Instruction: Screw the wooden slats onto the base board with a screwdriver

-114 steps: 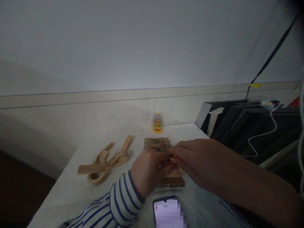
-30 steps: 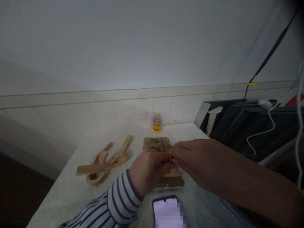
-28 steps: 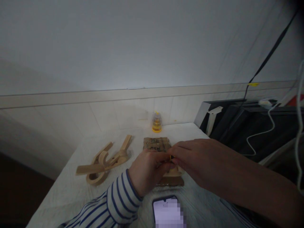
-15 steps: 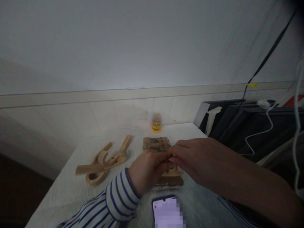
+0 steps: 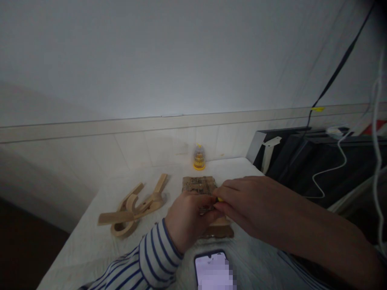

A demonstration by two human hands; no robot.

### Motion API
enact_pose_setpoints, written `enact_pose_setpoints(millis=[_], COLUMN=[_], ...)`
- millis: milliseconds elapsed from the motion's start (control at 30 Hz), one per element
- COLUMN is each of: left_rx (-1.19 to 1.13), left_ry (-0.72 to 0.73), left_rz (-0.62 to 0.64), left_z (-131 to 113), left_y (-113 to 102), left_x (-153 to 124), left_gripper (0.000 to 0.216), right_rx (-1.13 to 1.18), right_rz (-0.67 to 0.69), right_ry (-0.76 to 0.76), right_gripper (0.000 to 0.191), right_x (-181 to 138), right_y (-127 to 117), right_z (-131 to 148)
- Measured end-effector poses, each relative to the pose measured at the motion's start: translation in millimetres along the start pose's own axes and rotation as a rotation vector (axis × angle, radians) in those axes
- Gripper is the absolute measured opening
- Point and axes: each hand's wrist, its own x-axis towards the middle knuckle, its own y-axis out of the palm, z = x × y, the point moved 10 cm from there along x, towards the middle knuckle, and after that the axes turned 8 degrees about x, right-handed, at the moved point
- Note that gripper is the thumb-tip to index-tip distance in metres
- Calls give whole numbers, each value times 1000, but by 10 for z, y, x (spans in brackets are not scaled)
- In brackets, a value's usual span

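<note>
Yellow piece [image 5: 220, 199] half-hidden in right hand [image 5: 249, 199]

- One piece of printed cardboard [image 5: 198, 184], partly covered.
- Two bare hands, a left hand [image 5: 190, 219] and a right hand [image 5: 242, 201], both over the cardboard.
- One small yellow item [image 5: 220, 199] showing at the fingertips above the cardboard.
- At least one wooden piece [image 5: 222, 221] on the cardboard; the hands hide the rest.
- One group of wooden parts [image 5: 121, 218] left of the cardboard; they overlap, so their number is unclear.
- One phone [image 5: 211, 264] on the near side of the cardboard.
- One clear container with a yellow base [image 5: 199, 161] beyond the cardboard.
- One yellow tag [image 5: 317, 109], far right of the cardboard.
</note>
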Motion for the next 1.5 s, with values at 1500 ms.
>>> enact_pose_setpoints(millis=[1500], left_rx=[-100], left_ry=[15], left_rz=[126], left_z=[18], left_y=[126], left_x=[-6], left_gripper=[12], right_rx=[13], right_rz=[-21], right_ry=[16], right_gripper=[12], right_x=[5], right_y=[12], right_z=[-61])
